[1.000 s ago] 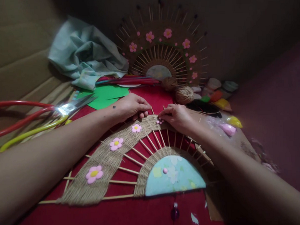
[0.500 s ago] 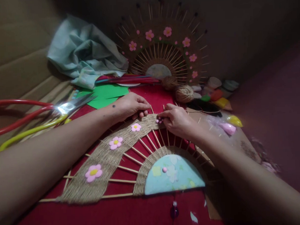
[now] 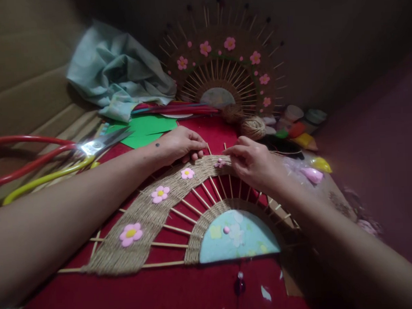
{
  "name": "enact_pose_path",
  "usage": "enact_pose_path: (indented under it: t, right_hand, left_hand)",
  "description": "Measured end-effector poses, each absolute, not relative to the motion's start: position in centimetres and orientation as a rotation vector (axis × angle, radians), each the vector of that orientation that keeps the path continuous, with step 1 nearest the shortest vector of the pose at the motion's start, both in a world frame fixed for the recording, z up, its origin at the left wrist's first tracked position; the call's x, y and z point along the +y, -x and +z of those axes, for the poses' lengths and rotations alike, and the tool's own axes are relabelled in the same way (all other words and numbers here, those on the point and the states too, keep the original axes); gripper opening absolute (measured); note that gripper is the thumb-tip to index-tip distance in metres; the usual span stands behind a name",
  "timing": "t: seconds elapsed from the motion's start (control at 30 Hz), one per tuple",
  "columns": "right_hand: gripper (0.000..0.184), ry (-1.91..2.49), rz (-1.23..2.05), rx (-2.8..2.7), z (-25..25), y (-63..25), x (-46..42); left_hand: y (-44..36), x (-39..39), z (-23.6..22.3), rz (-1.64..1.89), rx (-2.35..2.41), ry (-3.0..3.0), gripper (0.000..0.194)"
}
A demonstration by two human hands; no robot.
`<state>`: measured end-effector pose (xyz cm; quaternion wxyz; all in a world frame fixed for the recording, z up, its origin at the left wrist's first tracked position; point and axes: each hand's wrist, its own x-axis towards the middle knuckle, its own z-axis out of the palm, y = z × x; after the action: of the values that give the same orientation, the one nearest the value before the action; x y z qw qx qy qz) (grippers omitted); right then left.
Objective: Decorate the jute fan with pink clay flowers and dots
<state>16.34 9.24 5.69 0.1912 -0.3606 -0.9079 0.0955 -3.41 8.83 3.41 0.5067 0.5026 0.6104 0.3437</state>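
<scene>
A half-round fan piece of wooden skewers and woven jute (image 3: 144, 221) lies on a red cloth (image 3: 171, 292), with a pale blue half-disc (image 3: 244, 241) at its centre. Three pink flowers with yellow middles (image 3: 160, 193) sit on the jute band. My left hand (image 3: 181, 144) rests on the band's top edge, its bent fingertips pressing it down. My right hand (image 3: 254, 163) hovers just right of a small pink flower (image 3: 220, 163) at the top of the band. Its fingers are loose and slightly apart, with nothing seen between them.
A finished flowered fan (image 3: 223, 71) leans against the back wall. A jute twine ball (image 3: 252, 127), coloured clay lumps (image 3: 300, 132) and a pink lump in plastic (image 3: 311, 175) lie at the right. Scissors (image 3: 96, 144), green paper (image 3: 146, 129) and a crumpled blue-green cloth (image 3: 117, 72) are at the left.
My right hand has drawn back a little to the right, off the small pink flower, which now lies uncovered on the band. My left hand has stayed in place.
</scene>
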Motion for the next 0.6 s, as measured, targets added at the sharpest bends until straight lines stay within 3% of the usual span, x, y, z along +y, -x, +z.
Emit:
enact_pose_path:
  t: [0.17, 0.27, 0.47, 0.6]
  right_hand:
    - [0.009, 0.915, 0.718, -2.76, 8.6, -18.8, 4.7]
    - [0.012, 0.924, 0.943, -2.789, 8.2, -20.1, 2.2]
    - [0.02, 0.812, 0.773, -2.858, 5.2, -20.2, 0.9]
    - [0.016, 0.82, 0.711, -2.755, 5.9, -19.5, 2.6]
  left_hand:
    - [3.8, 9.1, 2.6, 0.829, 1.467, -1.242, 0.018]
    - [4.0, 9.3, 2.1, 0.835, 1.45, -1.258, 0.018]
    - [3.7, 9.1, 2.5, 0.846, 1.476, -1.262, 0.017]
    - [3.5, 8.9, 2.8, 0.861, 1.456, -1.244, 0.014]
